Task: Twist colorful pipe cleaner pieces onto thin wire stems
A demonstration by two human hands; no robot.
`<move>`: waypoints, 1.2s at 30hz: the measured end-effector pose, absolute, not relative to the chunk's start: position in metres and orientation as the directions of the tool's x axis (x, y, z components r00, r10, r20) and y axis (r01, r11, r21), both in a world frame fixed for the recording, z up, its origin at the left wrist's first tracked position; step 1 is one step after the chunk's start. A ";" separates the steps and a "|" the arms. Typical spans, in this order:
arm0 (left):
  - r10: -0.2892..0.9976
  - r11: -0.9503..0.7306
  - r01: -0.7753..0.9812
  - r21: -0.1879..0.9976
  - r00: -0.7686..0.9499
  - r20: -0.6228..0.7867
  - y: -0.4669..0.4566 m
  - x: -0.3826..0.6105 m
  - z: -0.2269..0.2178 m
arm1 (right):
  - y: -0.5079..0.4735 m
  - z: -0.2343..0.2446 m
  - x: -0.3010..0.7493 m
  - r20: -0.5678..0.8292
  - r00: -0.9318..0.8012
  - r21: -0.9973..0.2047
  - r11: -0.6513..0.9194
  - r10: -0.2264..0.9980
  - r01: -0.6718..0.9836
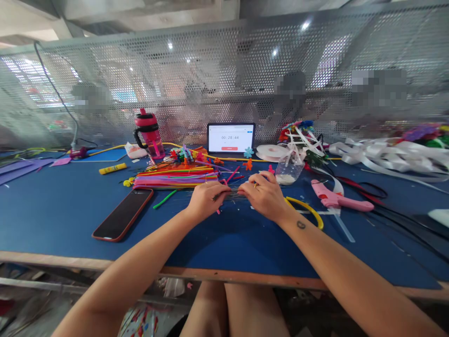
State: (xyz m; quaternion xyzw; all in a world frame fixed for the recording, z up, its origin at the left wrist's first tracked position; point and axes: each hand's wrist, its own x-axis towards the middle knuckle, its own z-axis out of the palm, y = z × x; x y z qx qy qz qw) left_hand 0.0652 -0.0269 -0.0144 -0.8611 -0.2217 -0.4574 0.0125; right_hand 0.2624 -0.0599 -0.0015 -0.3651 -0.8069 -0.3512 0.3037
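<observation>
Both hands meet over the middle of the table, fingertips facing each other across a small gap. My left hand (pixel 206 199) is closed in a pinch, with a dark end poking out below its fingers. My right hand (pixel 262 193), wearing a ring, is pinched as well. Thin wire-like strands (pixel 234 193) run between the fingertips; their exact kind is unclear. Behind my left hand lies a pile of colourful pipe cleaners (pixel 175 179). Small fuzzy flowers, an orange one (pixel 247 164) and a blue one (pixel 249 152), are just beyond my hands. A yellow curved band (pixel 308 209) rests beside my right wrist.
A phone (pixel 123 215) and a green pipe cleaner (pixel 164 199) lie left. Further back are a glue stick (pixel 112 169), a pink bottle (pixel 149 135) and a tablet (pixel 230 139) showing a timer. To the right are a pink glue gun (pixel 338 199), its cord and white ribbon (pixel 393 161).
</observation>
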 end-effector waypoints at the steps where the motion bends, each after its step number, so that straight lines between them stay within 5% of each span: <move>1: 0.371 -0.900 0.398 0.177 0.489 0.790 -0.027 0.065 -0.014 | -0.059 -0.002 0.263 0.743 -0.551 0.344 0.489 0.381 0.802; 15: 0.404 -0.902 0.344 0.259 0.468 0.786 -0.029 0.067 -0.017 | -0.063 -0.005 0.255 0.728 -0.558 0.336 0.502 0.398 0.797; 28: 0.678 -0.713 0.258 0.652 0.490 0.548 -0.033 0.061 -0.005 | -0.066 0.004 0.262 0.780 -0.535 0.353 0.476 0.325 0.805; 32: 0.642 -0.755 0.275 0.596 0.494 0.586 -0.031 0.063 -0.007 | -0.067 0.005 0.261 0.761 -0.547 0.357 0.478 0.349 0.802; 36: 0.511 -0.858 0.344 0.381 0.504 0.696 -0.029 0.064 -0.011 | -0.067 0.004 0.261 0.752 -0.556 0.362 0.481 0.355 0.798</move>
